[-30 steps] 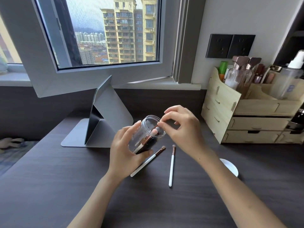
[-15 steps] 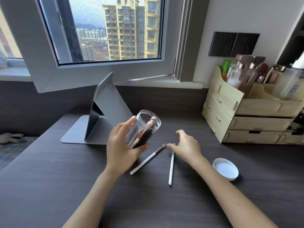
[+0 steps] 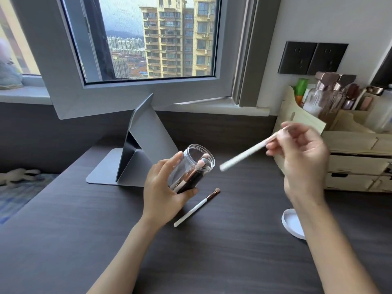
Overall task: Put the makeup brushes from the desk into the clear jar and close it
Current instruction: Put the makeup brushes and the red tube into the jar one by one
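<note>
My left hand (image 3: 163,188) grips the clear jar (image 3: 194,164), tilted with its open mouth toward the right and lifted off the desk. Several makeup brushes sit inside it, heads near the rim. My right hand (image 3: 301,158) pinches a white-handled makeup brush (image 3: 244,156) in the air, its handle end pointing down-left toward the jar's mouth, a short gap away. One more white-handled brush (image 3: 196,207) lies on the dark desk just below the jar. The white jar lid (image 3: 291,222) lies on the desk at the right, partly hidden by my right forearm.
A grey folding mirror stand (image 3: 135,158) sits behind the jar. A wooden drawer organiser (image 3: 347,158) with bottles on top stands at the right, close behind my right hand. An open window sash (image 3: 135,96) hangs over the desk's back edge.
My right hand dropped to the desk, took one of the two loose brushes and lifted it up to the right of the jar. The left hand kept hold of the jar.
</note>
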A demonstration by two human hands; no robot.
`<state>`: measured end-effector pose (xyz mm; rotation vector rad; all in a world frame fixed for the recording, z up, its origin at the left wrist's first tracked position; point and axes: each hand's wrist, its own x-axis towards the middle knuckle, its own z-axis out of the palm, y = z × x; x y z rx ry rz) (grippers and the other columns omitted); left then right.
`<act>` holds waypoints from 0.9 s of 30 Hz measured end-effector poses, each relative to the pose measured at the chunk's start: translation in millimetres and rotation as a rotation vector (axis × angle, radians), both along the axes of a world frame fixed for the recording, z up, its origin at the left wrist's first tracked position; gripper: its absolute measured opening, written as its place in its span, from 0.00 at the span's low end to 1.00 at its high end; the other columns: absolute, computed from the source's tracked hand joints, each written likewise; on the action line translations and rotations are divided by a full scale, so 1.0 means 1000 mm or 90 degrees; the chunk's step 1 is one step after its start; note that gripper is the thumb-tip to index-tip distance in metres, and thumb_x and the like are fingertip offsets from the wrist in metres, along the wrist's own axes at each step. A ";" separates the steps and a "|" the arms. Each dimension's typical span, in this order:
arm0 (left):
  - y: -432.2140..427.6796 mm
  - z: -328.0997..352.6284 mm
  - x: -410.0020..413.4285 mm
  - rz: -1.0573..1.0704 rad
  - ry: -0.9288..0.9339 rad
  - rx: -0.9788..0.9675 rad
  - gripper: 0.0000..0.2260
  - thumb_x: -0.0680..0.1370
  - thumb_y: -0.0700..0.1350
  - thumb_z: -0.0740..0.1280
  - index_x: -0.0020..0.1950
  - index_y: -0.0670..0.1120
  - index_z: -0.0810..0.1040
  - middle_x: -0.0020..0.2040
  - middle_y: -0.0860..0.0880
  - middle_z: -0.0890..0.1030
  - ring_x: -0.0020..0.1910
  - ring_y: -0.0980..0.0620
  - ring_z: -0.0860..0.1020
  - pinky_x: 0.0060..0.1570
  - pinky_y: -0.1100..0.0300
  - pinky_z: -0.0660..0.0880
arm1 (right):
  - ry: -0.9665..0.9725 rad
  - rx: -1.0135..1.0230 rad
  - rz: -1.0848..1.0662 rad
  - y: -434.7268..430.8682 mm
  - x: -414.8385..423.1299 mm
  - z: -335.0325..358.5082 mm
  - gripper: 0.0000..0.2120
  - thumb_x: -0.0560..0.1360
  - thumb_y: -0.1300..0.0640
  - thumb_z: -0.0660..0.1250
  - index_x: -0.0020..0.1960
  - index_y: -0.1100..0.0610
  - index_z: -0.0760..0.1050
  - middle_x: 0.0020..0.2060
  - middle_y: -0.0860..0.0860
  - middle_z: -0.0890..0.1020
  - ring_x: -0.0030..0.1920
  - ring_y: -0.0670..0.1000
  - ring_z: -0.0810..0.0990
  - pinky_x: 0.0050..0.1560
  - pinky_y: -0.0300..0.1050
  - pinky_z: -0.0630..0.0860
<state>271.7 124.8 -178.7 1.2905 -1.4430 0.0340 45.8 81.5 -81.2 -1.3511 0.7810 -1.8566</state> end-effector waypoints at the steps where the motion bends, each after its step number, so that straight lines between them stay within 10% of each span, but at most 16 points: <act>1: 0.000 0.000 0.000 -0.003 -0.001 0.002 0.37 0.58 0.49 0.77 0.64 0.59 0.68 0.51 0.61 0.74 0.52 0.55 0.72 0.53 0.63 0.69 | -0.045 -0.045 0.018 0.007 0.004 0.008 0.09 0.75 0.69 0.62 0.42 0.56 0.74 0.29 0.47 0.79 0.29 0.46 0.79 0.30 0.37 0.77; 7: 0.000 -0.001 -0.003 -0.020 -0.021 -0.003 0.37 0.57 0.49 0.78 0.64 0.56 0.70 0.52 0.57 0.75 0.52 0.56 0.72 0.53 0.71 0.66 | 0.062 -0.054 0.105 0.017 0.047 0.000 0.08 0.72 0.67 0.67 0.44 0.54 0.74 0.36 0.52 0.80 0.35 0.48 0.81 0.37 0.40 0.79; 14: 0.000 0.000 -0.002 -0.018 -0.017 0.002 0.37 0.58 0.49 0.78 0.65 0.56 0.70 0.53 0.55 0.77 0.52 0.55 0.73 0.53 0.66 0.68 | 0.477 -0.106 -0.052 0.014 0.068 -0.029 0.05 0.73 0.55 0.68 0.39 0.51 0.81 0.33 0.39 0.80 0.41 0.44 0.77 0.42 0.35 0.71; 19: -0.001 0.001 0.002 0.006 0.023 -0.012 0.37 0.58 0.49 0.77 0.64 0.59 0.69 0.52 0.64 0.73 0.51 0.57 0.72 0.53 0.68 0.68 | 0.459 -0.098 -0.134 -0.010 0.058 -0.047 0.09 0.75 0.56 0.63 0.42 0.53 0.82 0.42 0.47 0.83 0.46 0.49 0.76 0.46 0.39 0.70; 24: -0.002 0.000 0.004 0.008 0.044 -0.022 0.37 0.58 0.48 0.78 0.65 0.57 0.70 0.53 0.63 0.73 0.52 0.57 0.73 0.54 0.65 0.69 | 0.957 -0.064 0.015 -0.036 0.050 -0.106 0.15 0.76 0.52 0.62 0.61 0.50 0.77 0.62 0.52 0.77 0.61 0.57 0.73 0.61 0.46 0.66; 27: -0.002 0.000 0.003 0.009 0.036 -0.021 0.37 0.58 0.49 0.78 0.65 0.55 0.70 0.53 0.65 0.73 0.52 0.58 0.72 0.53 0.68 0.68 | 1.001 -0.082 0.078 -0.033 0.048 -0.119 0.20 0.73 0.43 0.57 0.56 0.49 0.80 0.58 0.52 0.80 0.57 0.57 0.76 0.57 0.50 0.71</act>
